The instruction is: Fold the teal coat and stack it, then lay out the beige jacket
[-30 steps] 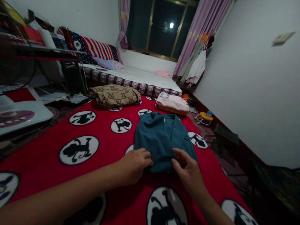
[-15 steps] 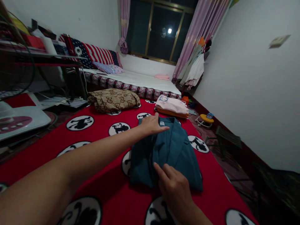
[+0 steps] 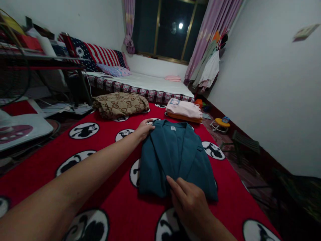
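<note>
A folded teal jacket point(image 3: 175, 157) lies on a red blanket point(image 3: 100, 160) printed with black-and-white monkey circles. My left hand point(image 3: 144, 129) reaches out to the jacket's far left corner by the collar, fingers curled on the cloth edge. My right hand point(image 3: 189, 199) rests on the near edge of the jacket, fingers closed and pinching the hem.
A brown patterned folded bundle point(image 3: 120, 104) and a pink-and-orange stack of folded clothes point(image 3: 184, 110) lie at the blanket's far end. Beyond is a mattress point(image 3: 147, 83) with pillows. A desk and fan stand at left, a small stool point(image 3: 244, 144) and toys at right.
My left hand went from the near edge to the collar, then slid left to the far left corner. My right hand stayed at the near hem. The jacket lies flatter.
</note>
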`<state>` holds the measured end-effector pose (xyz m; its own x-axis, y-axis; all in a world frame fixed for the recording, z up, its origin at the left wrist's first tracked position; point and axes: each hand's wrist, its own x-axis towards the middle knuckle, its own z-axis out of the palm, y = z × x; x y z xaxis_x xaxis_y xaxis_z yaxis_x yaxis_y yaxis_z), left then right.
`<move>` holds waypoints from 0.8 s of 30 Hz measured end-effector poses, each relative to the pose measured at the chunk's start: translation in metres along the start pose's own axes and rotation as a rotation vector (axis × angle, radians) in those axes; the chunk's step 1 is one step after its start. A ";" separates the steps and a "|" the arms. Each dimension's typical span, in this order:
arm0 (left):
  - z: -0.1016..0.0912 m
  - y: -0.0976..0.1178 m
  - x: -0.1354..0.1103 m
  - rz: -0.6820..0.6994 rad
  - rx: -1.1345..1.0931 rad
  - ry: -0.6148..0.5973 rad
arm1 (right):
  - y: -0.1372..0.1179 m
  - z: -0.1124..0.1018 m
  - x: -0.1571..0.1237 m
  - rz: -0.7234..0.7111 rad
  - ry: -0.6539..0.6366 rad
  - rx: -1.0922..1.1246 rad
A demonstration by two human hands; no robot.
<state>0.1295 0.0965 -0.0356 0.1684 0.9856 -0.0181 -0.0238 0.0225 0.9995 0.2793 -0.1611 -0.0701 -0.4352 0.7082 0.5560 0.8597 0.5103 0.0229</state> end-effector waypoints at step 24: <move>-0.024 -0.017 -0.172 1.041 0.876 -0.521 | -0.008 -0.023 -0.007 0.281 -0.034 -0.240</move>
<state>0.0772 -0.0693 -0.0498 0.7861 0.3163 0.5310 0.2087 -0.9445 0.2536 0.2818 -0.1815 -0.0552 -0.1787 0.8220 0.5407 0.9833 0.1677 0.0700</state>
